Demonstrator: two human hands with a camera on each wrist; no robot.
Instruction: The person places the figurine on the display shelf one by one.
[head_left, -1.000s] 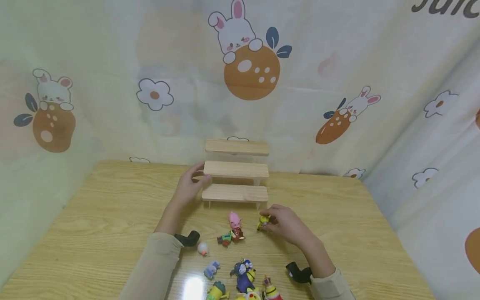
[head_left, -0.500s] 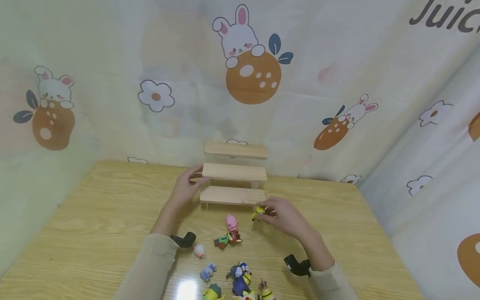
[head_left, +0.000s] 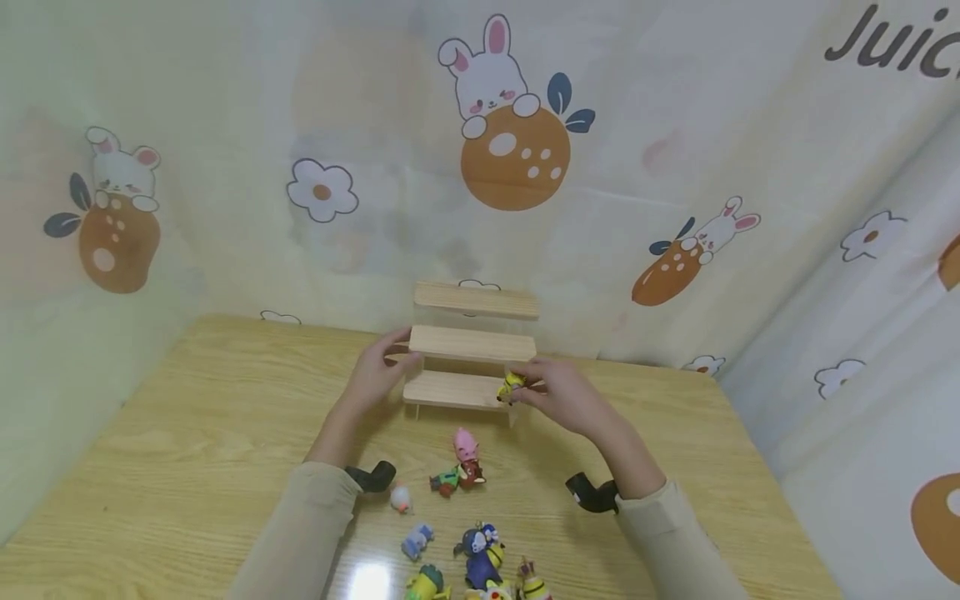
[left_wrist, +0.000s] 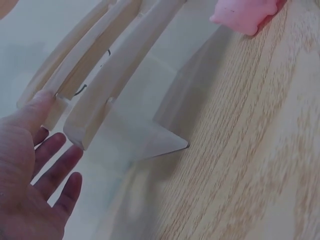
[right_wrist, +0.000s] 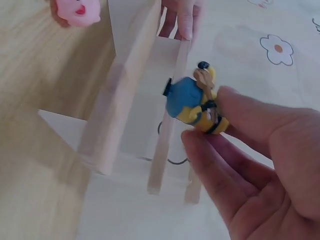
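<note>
The right hand (head_left: 566, 396) pinches a small yellow minion figurine (head_left: 511, 386) between thumb and fingers, over the right end of the lowest step of a three-step wooden display stand (head_left: 453, 389). In the right wrist view, the figurine (right_wrist: 192, 102) is tilted, with blue trousers and a tiny brown guitar; whether it touches the step I cannot tell. At the stand's left side, the left hand (head_left: 375, 371) holds the end of the middle step, thumb in front. The left wrist view shows that hand's other fingers (left_wrist: 59, 172) spread loosely beside the step ends.
On the table (head_left: 225, 467) before the stand lie a pink pig figurine (head_left: 466, 444), a red-brown one (head_left: 470, 474) and a green one (head_left: 446, 481). A white figurine (head_left: 401, 498) and a blue-grey one (head_left: 417, 541) lie nearer, with several more at the front. A printed curtain (head_left: 375, 250) hangs behind.
The right hand has lifted the minion figurine from near the table up and leftward to the lowest step. The left hand stays at the stand's left end. The head view has shifted slightly.
</note>
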